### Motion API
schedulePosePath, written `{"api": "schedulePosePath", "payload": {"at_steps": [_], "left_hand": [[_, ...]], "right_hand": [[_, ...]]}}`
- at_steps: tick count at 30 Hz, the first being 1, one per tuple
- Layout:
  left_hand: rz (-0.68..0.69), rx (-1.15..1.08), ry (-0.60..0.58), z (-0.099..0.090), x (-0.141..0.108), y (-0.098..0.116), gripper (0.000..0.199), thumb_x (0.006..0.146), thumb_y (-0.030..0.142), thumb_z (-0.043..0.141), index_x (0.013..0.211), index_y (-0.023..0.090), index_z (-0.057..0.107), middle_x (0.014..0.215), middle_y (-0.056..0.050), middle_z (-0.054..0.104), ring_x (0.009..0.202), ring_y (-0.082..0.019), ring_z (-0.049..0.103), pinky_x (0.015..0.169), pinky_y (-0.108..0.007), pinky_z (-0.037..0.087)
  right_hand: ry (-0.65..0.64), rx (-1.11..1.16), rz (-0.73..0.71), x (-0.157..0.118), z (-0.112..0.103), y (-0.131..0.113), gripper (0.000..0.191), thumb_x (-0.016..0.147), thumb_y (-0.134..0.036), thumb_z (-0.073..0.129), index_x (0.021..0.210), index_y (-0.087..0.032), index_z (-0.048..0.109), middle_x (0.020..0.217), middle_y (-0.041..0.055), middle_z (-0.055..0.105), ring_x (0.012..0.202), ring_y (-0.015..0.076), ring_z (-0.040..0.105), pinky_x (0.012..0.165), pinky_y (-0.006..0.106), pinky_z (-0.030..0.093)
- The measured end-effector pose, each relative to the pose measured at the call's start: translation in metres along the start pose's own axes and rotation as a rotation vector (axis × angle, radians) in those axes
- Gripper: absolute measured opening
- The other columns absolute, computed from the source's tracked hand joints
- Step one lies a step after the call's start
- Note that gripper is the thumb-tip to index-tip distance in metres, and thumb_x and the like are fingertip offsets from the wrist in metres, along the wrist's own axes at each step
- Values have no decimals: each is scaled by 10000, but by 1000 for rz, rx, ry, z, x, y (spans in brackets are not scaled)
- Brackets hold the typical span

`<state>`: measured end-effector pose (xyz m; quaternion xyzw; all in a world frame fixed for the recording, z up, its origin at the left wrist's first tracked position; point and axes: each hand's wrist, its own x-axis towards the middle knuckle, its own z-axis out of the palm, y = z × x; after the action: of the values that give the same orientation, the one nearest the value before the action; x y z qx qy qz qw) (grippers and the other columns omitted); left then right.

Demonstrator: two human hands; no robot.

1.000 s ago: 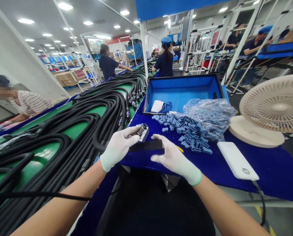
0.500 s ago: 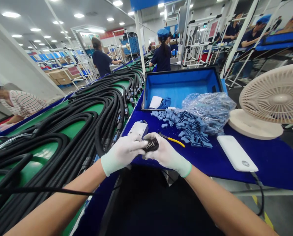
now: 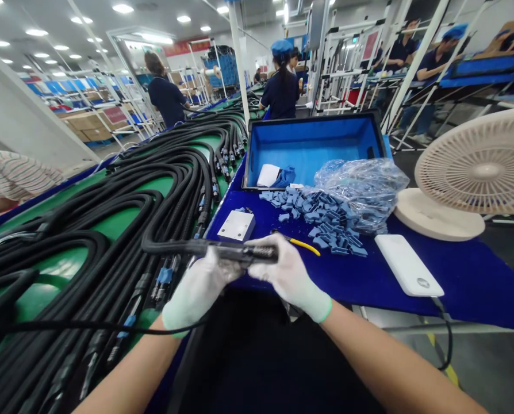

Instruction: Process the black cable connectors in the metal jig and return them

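A black corrugated hose [image 3: 175,247] with a dark rigid end fitting [image 3: 257,253] lies across both of my gloved hands. My left hand [image 3: 203,282] is closed round the hose just behind the fitting, from below. At the fitting's tip, my right hand [image 3: 283,267] grips with thumb and fingers; its palm hides part of the end. Just beyond the hose sits a white block with small holes [image 3: 236,225]. Pliers with a yellow handle [image 3: 304,246] lie behind my right hand. A heap of small blue plastic clips [image 3: 321,215] spreads further back.
Many black hoses [image 3: 123,213] cover the green conveyor [image 3: 67,261] at left. A blue bin [image 3: 313,144], a clear plastic bag of clips [image 3: 364,190], a beige fan [image 3: 485,172] and a white power bank [image 3: 407,265] with a cable stand right. Several people work beyond.
The hose end in my hands has turned from pointing toward me to lying sideways, its length now showing to the left. My left hand has moved lower and the view has shifted slightly.
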<state>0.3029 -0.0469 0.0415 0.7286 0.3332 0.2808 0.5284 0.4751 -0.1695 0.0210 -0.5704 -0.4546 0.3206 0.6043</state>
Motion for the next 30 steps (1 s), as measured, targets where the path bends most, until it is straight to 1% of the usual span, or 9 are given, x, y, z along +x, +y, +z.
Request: {"api": "schedulePosePath", "payload": {"at_steps": [3,5,8,11,15,18,22,25,30], "left_hand": [[-42,-509,169,-16,18,-4,258,908,444,658,1020,211,661,866,-48,692,785,-178,676,764,-343,589],[12,-721,249,-28,40,5,245,841,309,756,1032,207,639,760,20,609,637,-99,583,680,-258,550],[185,-601,229,-35,77,28,239,847,285,762,1024,192,633,595,85,438,468,-50,385,499,-193,399],[315,-409,198,-28,114,44,253,839,321,752,1020,182,643,514,108,363,414,-55,317,439,-205,322],[359,-280,158,-12,153,35,268,802,308,744,1002,153,655,510,95,413,407,-58,350,434,-225,325],[312,-246,128,-7,165,17,260,791,295,741,984,143,656,511,89,419,411,-66,362,439,-237,332],[300,-161,170,-4,167,1,233,796,319,734,947,156,662,544,61,480,451,-83,413,473,-247,369],[295,-65,279,-4,169,-2,215,779,332,743,881,168,647,582,38,536,477,-92,444,483,-249,372],[222,9,92,-15,174,0,188,784,339,709,790,170,628,542,32,543,497,-118,481,548,-272,424]], "right_hand": [[-317,-559,-22,27,-23,0,529,843,-265,758,1350,-285,610,1187,30,724,995,191,712,899,312,570],[-204,-795,54,58,-45,7,479,940,-177,603,1416,-167,555,1279,159,675,1064,236,705,974,370,535],[-60,-1101,203,101,-71,24,327,954,-129,510,1242,-36,633,1260,306,630,1169,376,668,1021,519,475],[-52,-1225,220,120,-79,40,273,955,-171,525,1160,-51,658,1188,291,666,1159,399,668,1001,524,473],[-27,-1274,177,118,-80,51,276,964,-231,542,1191,-116,649,1091,207,729,1096,336,695,977,436,481],[12,-1261,154,115,-82,52,350,956,-318,579,1256,-150,646,1055,165,754,1041,312,707,944,404,491],[-7,-959,4,122,-79,48,299,883,-263,647,1150,-176,749,1097,97,774,1026,252,699,947,335,487],[-170,-687,-126,134,-60,37,261,836,-206,671,1069,-170,784,1001,51,781,898,202,688,845,284,487],[-295,-663,-227,158,-10,16,155,909,-267,639,857,-143,716,788,18,696,704,139,551,661,253,370]]}}
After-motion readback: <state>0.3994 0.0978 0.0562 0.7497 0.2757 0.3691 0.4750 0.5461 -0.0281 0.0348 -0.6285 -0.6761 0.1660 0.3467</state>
